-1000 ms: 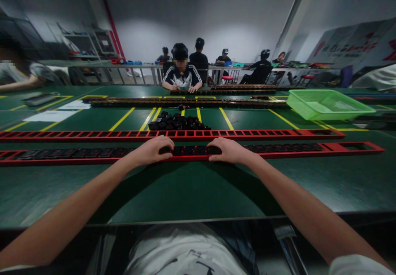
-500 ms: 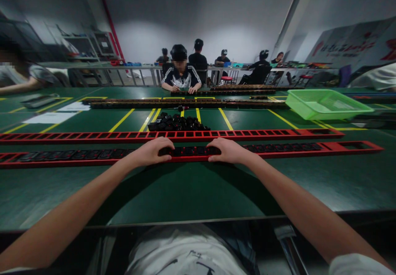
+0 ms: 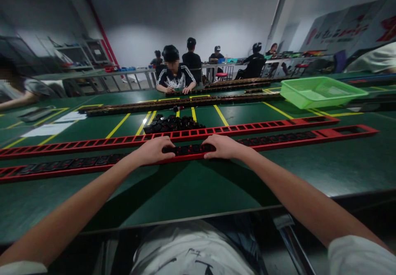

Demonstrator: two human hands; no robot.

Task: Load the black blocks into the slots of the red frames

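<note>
A long red slotted frame [image 3: 188,157] lies across the green table in front of me, with a row of black square parts [image 3: 197,148] seated in its slots. My left hand [image 3: 157,149] grips this frame left of the middle, thumb on the near edge and fingers over the far side. A short stretch to the right, my right hand [image 3: 220,146] holds the same frame in a like way. Several black parts show between the two hands. Just behind lies a second red frame [image 3: 198,132] whose slots look bare. Beyond it is a heap of loose black parts [image 3: 173,123].
A light green plastic basket [image 3: 321,95] stands at the back right. Long dark strips [image 3: 185,102] run across the table farther off. White paper sheets [image 3: 49,129] lie at the left. A person [image 3: 175,75] sits opposite, and others are behind.
The whole view has tilted, so the frames now slope up to the right. Both hands keep their hold on the near red frame, with hardly any shift along it.
</note>
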